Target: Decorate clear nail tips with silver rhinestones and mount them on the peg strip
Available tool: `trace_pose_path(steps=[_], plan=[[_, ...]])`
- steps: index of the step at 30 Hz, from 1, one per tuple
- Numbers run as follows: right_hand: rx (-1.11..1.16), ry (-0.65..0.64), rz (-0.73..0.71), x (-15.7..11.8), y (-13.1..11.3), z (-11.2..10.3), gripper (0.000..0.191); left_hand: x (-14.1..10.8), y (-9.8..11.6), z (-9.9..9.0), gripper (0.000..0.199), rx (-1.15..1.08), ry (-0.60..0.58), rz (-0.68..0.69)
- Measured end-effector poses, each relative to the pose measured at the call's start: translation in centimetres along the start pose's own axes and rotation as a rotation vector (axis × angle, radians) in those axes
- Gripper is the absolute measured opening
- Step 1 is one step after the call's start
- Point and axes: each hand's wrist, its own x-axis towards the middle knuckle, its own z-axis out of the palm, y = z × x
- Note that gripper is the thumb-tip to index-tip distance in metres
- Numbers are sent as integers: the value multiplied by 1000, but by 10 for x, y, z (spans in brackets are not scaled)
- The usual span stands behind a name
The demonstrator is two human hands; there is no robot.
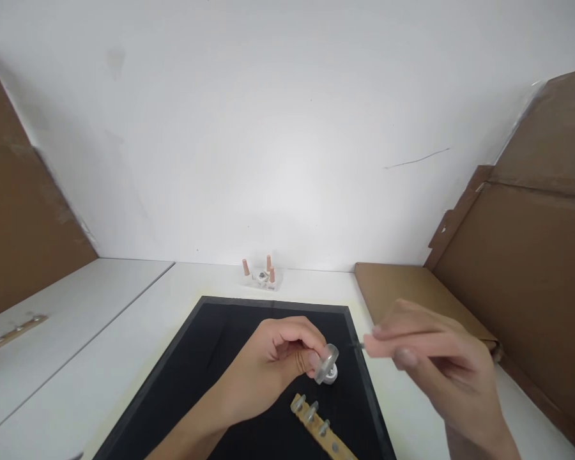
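Observation:
Between the thumb and fingers of my left hand (278, 361) is a clear, round, disc-like piece (326, 364), held up over the black mat. A small white round part (331, 374) shows just behind and below it. My right hand (436, 364) grips a pink-handled tool (378, 346) whose thin dark shaft points left toward the clear piece, with a gap between them. Below my left hand, a wooden strip (322, 429) with several clear knobs lies on the mat.
The black mat (211, 338) covers the middle of the white table. Behind it sits a clear tray (261, 284) with pink pegs. Another wooden strip (14, 333) lies far left. Flat cardboard (402, 291) is at the right, with cardboard walls on both sides.

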Motion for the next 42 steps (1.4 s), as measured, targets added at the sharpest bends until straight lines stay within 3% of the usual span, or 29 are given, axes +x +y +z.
trace_pose_path(steps=[4,8,14,17,22,28,37,42], plan=[[87,-69,52,4,-12,13,20,4,3,1,17,4,1,1],[88,-77,53,3,-8,14,12,3,5,3,19,29,-5,1],[15,48,37,-2,4,3,23,-2,-1,2,15,20,0,13],[60,-16,3,-1,-5,10,17,-2,-1,1,15,30,5,4],[110,-97,76,1,-7,18,15,-1,1,1,16,41,4,3],[92,112,110,-5,22,-3,20,0,-1,2,14,-2,-6,16],[114,169,185,-7,20,-4,16,-2,-5,4,21,42,89,24],[186,224,333,-21,32,-3,25,-11,-22,14,26,-94,153,-182]])
